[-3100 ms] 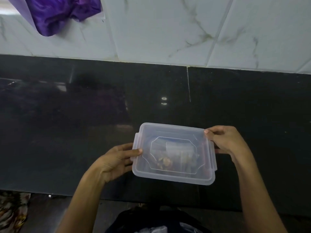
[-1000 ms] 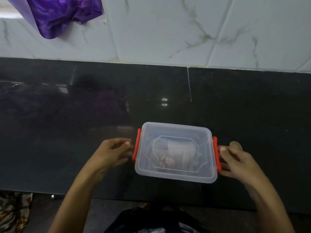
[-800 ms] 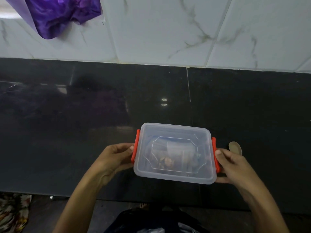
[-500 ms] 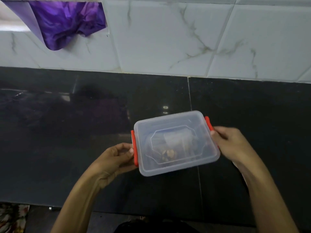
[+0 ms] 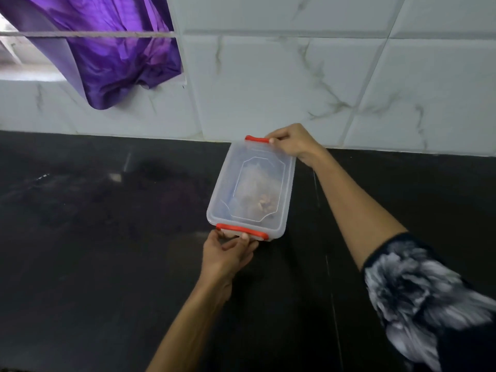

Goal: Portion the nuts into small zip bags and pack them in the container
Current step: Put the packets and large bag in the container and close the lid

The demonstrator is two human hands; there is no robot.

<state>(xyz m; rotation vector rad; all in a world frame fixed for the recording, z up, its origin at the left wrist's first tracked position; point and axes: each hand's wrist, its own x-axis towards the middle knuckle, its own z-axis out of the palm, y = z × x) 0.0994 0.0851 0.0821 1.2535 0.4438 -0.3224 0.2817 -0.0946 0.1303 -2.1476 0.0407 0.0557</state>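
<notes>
On a black counter (image 5: 107, 264) below marble tiles (image 5: 268, 84), both hands, left hand (image 5: 228, 255) and right hand (image 5: 291, 143), grip the container (image 5: 233, 189).

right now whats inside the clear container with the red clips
Through the cloudy lid of the container, a small clear zip bag shows with brownish nuts bunched at one end. How many bags lie inside cannot be told; the frosted plastic blurs the rest.

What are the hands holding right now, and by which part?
The lidded container: left hand at its near red clip, right hand at the far red clip.
</notes>
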